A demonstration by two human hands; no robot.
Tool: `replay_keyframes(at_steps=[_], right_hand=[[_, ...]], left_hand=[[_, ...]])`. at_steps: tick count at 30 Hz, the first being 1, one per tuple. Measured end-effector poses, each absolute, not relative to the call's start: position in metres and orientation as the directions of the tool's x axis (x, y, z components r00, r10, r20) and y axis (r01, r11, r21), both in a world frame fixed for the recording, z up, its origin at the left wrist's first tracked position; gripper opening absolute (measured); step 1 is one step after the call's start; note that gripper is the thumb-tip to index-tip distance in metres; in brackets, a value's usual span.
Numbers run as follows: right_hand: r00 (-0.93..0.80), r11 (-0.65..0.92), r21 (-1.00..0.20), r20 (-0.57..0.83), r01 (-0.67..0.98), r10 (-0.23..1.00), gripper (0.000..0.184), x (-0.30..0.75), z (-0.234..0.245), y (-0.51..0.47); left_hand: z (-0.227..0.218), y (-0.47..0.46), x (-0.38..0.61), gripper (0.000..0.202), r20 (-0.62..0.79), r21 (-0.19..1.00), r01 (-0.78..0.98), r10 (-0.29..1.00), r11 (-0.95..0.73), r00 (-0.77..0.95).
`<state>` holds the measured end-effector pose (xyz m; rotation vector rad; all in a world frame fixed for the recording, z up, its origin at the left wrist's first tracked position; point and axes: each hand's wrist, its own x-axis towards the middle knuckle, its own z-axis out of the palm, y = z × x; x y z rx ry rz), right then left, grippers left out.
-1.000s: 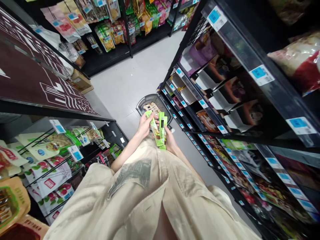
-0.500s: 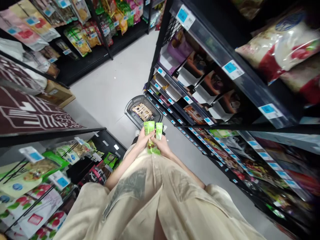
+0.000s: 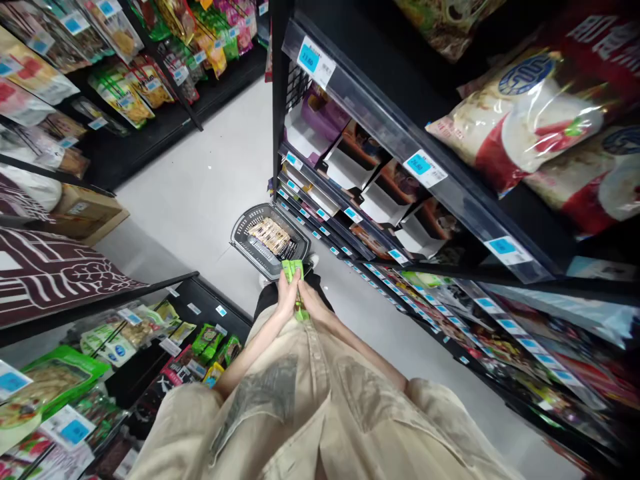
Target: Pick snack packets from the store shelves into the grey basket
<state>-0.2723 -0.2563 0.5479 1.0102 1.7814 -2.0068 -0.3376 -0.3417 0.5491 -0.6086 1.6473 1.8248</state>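
Note:
My left hand (image 3: 287, 295) and my right hand (image 3: 311, 300) are close together in front of my waist. Both are closed on small green snack packets (image 3: 291, 268), whose upper ends stick out above the fingers; a green end also shows below. The fingers cover the rest, so how the packets are split between the hands is hard to see. Just beyond them, a dark grey shopping basket (image 3: 241, 241) stands on the floor by my feet. Inside it lies a pack with a beige and brown print (image 3: 273, 236).
A tall shelf (image 3: 370, 127) with price tags and large snack bags (image 3: 525, 113) rises on the right. To the left are a rack of hanging packets (image 3: 120, 340) and a brown patterned panel (image 3: 60, 273). A cardboard box (image 3: 87, 210) sits beyond, near grey floor (image 3: 200, 173).
Both hands have drawn together, and the green packets that stood apart are now pressed side by side. The view has shifted, moving the shelves and basket leftward in the picture.

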Motion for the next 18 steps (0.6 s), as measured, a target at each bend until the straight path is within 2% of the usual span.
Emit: replay_keyframes(at_steps=[4,6,8,10,13,16,18], right_hand=[[-0.768,-0.092,-0.768,-0.639,0.634,0.036,0.043,-0.286,0.549,-0.209],[-0.774,-0.037,-0.774,-0.628,0.632,-0.08,0.049,-0.286,0.547,-0.177],[-0.778,0.063,-0.789,-0.613,0.611,-0.138,0.063,-0.283,0.544,-0.146],[-0.763,0.203,-0.776,-0.627,0.597,-0.153,0.072,-0.279,0.54,-0.121],[-0.75,0.471,-0.703,-0.65,0.533,-0.121,0.069,-0.276,0.536,-0.102],[-0.739,0.736,-0.528,-0.672,0.424,-0.056,0.052,-0.28,0.537,-0.102],[-0.706,0.849,-0.382,-0.708,0.365,-0.015,0.041,-0.288,0.536,-0.106]], left_hand=[[0.539,-0.298,-0.348,0.04,-0.714,0.697,-0.716,0.059,-0.035,-0.698],[0.534,-0.274,-0.351,0.046,-0.74,0.663,-0.744,0.075,-0.088,-0.668],[0.53,-0.25,-0.352,0.05,-0.773,0.619,-0.774,0.076,-0.132,-0.63],[0.524,-0.228,-0.352,0.049,-0.806,0.579,-0.796,0.025,-0.177,-0.592],[0.512,-0.204,-0.353,0.048,-0.821,0.563,-0.78,-0.078,-0.273,-0.566],[0.497,-0.189,-0.354,0.052,-0.853,0.515,-0.767,-0.14,-0.383,-0.504],[0.486,-0.184,-0.357,0.053,-0.89,0.45,-0.768,-0.156,-0.455,-0.429]])
